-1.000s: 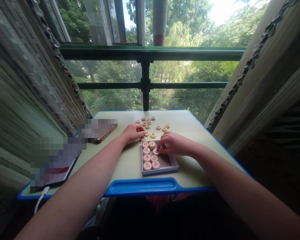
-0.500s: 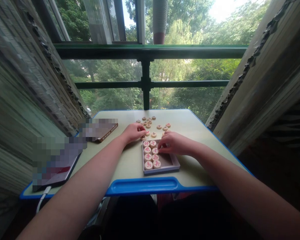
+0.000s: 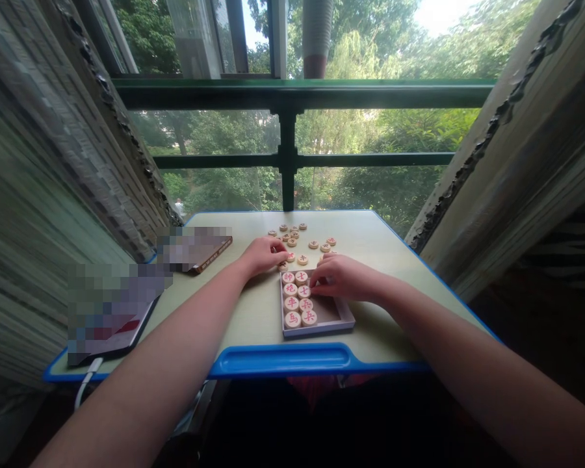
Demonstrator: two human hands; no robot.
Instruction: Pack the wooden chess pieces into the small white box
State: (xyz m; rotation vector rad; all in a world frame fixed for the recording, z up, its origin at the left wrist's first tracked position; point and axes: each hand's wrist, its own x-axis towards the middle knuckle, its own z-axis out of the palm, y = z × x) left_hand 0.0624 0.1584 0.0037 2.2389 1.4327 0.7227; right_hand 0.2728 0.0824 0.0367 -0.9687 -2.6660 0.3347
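A shallow box (image 3: 318, 329) stands near the table's front with two columns of round Chinese chess pieces marked in red, its right part showing bare bottom. My right hand (image 3: 344, 278) reaches over its far right side. Thumb and fingertips close on the edge of a red-marked piece (image 3: 304, 291) in the right column. Left of the loose pieces rests my left hand (image 3: 264, 255), fingers curled. Its fingertips touch a red-marked piece (image 3: 290, 257) just behind the box. A dark-marked piece (image 3: 303, 260) lies beside that one, and another (image 3: 283, 266) sits under the left hand's edge.
Several loose pieces (image 3: 293, 234) lie scattered farther back, others (image 3: 325, 247) to the right. At left are a brown-edged box (image 3: 214, 253) and a blurred tablet-like device (image 3: 127, 331) with a white cable (image 3: 84, 383). A blue pen groove (image 3: 285, 357) lines the table's front.
The whole view has shifted slightly. Both hands keep nearly the same places, the right at the box piece and the left at the loose piece.
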